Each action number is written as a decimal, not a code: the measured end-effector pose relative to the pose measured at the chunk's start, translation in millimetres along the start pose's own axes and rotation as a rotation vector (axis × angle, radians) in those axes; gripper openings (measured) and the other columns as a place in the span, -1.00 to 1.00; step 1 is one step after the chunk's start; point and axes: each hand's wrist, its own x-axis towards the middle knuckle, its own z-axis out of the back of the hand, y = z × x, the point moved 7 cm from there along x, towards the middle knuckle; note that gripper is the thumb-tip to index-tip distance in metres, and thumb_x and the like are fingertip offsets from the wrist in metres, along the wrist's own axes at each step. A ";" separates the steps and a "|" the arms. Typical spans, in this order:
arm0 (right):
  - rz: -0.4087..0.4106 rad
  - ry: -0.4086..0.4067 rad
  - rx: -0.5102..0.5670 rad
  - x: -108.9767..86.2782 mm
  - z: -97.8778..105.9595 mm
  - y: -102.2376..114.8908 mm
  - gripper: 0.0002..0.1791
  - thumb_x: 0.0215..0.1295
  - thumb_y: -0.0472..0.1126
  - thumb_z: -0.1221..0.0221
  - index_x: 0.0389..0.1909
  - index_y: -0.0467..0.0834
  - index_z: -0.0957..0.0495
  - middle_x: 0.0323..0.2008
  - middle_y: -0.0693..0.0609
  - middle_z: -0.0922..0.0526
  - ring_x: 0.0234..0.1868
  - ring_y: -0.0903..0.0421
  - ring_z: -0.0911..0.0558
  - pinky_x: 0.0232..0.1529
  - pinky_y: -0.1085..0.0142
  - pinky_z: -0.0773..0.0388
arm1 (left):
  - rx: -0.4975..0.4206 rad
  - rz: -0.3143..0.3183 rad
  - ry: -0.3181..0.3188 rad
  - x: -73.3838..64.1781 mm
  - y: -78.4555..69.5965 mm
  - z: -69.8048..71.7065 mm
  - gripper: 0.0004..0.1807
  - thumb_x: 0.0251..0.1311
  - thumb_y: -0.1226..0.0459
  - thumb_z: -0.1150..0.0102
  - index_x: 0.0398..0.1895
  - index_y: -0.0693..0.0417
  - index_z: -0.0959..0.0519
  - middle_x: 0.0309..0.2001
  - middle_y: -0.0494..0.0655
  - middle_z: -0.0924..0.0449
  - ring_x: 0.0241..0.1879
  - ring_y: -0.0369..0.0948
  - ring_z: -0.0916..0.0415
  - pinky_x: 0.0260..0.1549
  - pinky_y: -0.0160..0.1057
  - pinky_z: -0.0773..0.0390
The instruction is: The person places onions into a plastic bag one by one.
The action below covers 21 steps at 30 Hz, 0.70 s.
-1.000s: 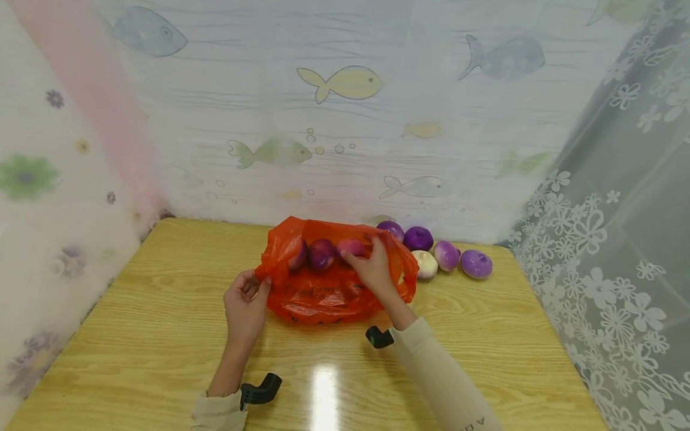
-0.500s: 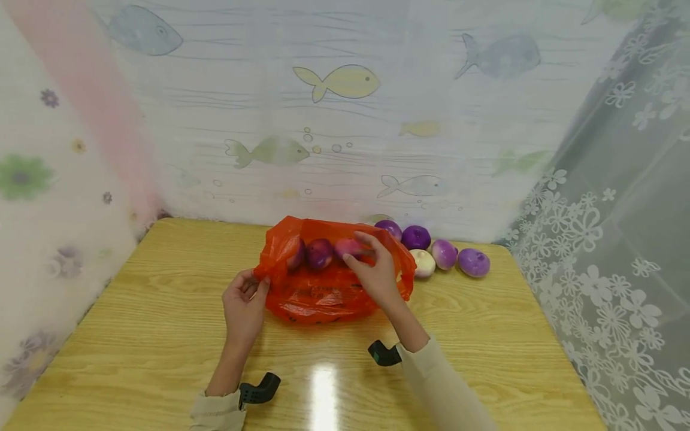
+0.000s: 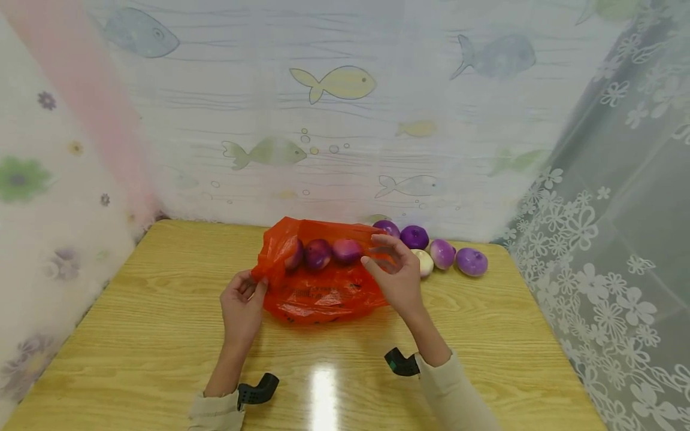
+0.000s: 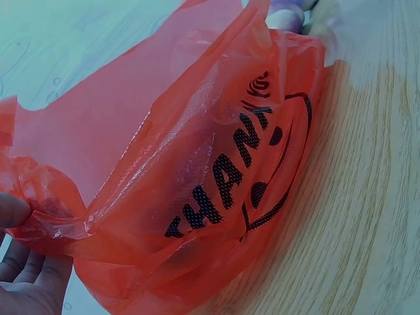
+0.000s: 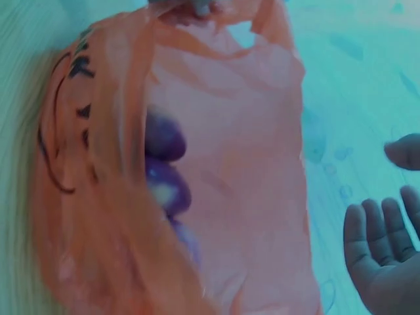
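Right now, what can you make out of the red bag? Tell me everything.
The red bag looks like thin, shiny, see-through plastic, wrinkled. It rests on the wooden table with its mouth gaping open, three purple onions showing inside. Black print marks its near side: "THANK", the rest lost in folds, beside a curved smile with two dots. The left hand pinches its bunched left end; the right hand looks clear of it.
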 end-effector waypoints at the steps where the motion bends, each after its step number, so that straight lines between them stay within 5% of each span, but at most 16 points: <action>1: 0.013 -0.009 0.004 -0.9 3.2 -0.3 -0.56 0.23 -0.47 -0.33 0.14 -0.41 -0.52 0.04 -0.09 -0.64 -0.04 0.05 -0.66 0.00 0.34 -0.68 | 0.004 0.000 0.001 -0.1 0.0 0.1 -0.83 0.33 0.56 -0.15 -0.06 0.48 -0.52 -0.26 -0.32 -0.66 -0.21 -0.40 -0.66 -0.13 -0.51 -0.64; 13: 0.135 -0.202 0.088 -5.5 62.9 -9.7 -0.66 0.20 -0.57 -0.29 -0.01 -0.59 -0.50 -0.17 0.00 -0.67 -0.17 0.15 -0.63 -0.11 0.43 -0.68 | 0.001 -0.002 -0.008 0.1 0.2 1.0 -0.83 0.32 0.56 -0.16 -0.06 0.48 -0.53 -0.27 -0.31 -0.66 -0.21 -0.40 -0.66 -0.13 -0.51 -0.63; 19: 0.168 -0.295 0.003 -10.0 94.7 -22.6 -0.69 0.21 -0.56 -0.29 -0.04 -0.60 -0.53 -0.20 0.03 -0.68 -0.22 0.21 -0.64 -0.15 0.47 -0.65 | -0.006 0.000 -0.010 0.4 0.9 1.8 -0.83 0.32 0.56 -0.15 -0.06 0.48 -0.53 -0.26 -0.31 -0.66 -0.19 -0.40 -0.66 -0.11 -0.51 -0.63; 21: 0.164 -0.318 -0.051 -12.5 101.5 -21.9 -0.70 0.20 -0.57 -0.29 -0.05 -0.58 -0.55 -0.21 -0.10 -0.68 -0.23 0.20 -0.64 -0.15 0.47 -0.65 | -0.005 -0.002 -0.013 0.7 1.3 2.0 -0.83 0.31 0.57 -0.15 -0.07 0.49 -0.53 -0.27 -0.30 -0.66 -0.20 -0.40 -0.66 -0.12 -0.51 -0.63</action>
